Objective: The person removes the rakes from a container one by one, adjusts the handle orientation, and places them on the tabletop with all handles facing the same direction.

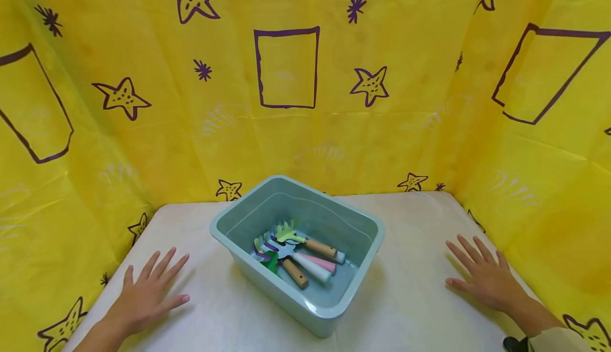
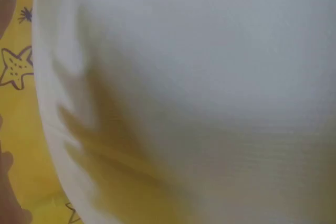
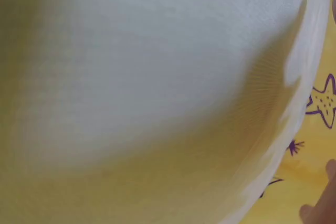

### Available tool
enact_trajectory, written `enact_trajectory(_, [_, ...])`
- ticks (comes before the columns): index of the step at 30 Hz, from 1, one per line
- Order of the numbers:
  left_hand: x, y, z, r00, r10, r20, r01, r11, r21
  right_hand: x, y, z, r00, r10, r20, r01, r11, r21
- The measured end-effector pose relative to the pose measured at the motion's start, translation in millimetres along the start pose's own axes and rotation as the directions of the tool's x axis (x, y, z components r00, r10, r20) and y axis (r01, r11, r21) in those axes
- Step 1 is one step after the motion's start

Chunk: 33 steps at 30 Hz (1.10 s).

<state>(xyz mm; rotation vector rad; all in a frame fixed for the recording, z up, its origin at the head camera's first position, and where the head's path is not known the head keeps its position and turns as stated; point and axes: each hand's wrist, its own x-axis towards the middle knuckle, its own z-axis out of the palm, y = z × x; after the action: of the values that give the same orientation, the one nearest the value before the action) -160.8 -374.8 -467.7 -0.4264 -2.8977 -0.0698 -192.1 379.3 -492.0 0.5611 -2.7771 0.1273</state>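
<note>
A grey-green plastic bin (image 1: 296, 311) stands in the middle of the white table, turned at an angle. Inside it lies a loose pile of small tools with pronged, fork-like heads. One has a light-green head (image 1: 286, 232) and a wooden handle (image 1: 321, 247); a pale mint handle (image 1: 312, 268), a pink handle (image 1: 321, 263) and a second wooden handle (image 1: 295, 273) lie beside it. My left hand (image 1: 148, 291) is left of the bin, fingers spread, holding nothing. To the right, my right hand (image 1: 482, 275) is likewise spread and apart from the bin.
Yellow cloth (image 1: 286, 145) with purple stars and outlined shapes hangs behind the table and on both sides. The white tabletop (image 1: 410, 288) has rounded back corners. Both wrist views show mostly tabletop, hand shadows and its curved edge.
</note>
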Motion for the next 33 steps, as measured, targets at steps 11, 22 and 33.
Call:
enact_trajectory(11, [16.7, 14.4, -11.9, 0.985, 0.103, -0.140, -0.106, 0.994, -0.015, 26.5, 1.3, -9.2, 0.977, -0.143, -0.160, 0.149, 0.989, 0.022])
enact_trajectory(22, [39.6, 34.2, -35.0, 0.963, 0.105, -0.247, -0.147, 0.976, -0.158, 61.1, -14.4, -30.9, 0.944, -0.245, -0.221, 0.253, 0.967, 0.007])
enact_trajectory(33, [57.8, 63.7, -52.7, 0.961, 0.020, -0.276, -0.122, 0.926, -0.358, 92.8, -37.6, -53.9, 0.920, -0.295, -0.260, 0.312, 0.949, 0.029])
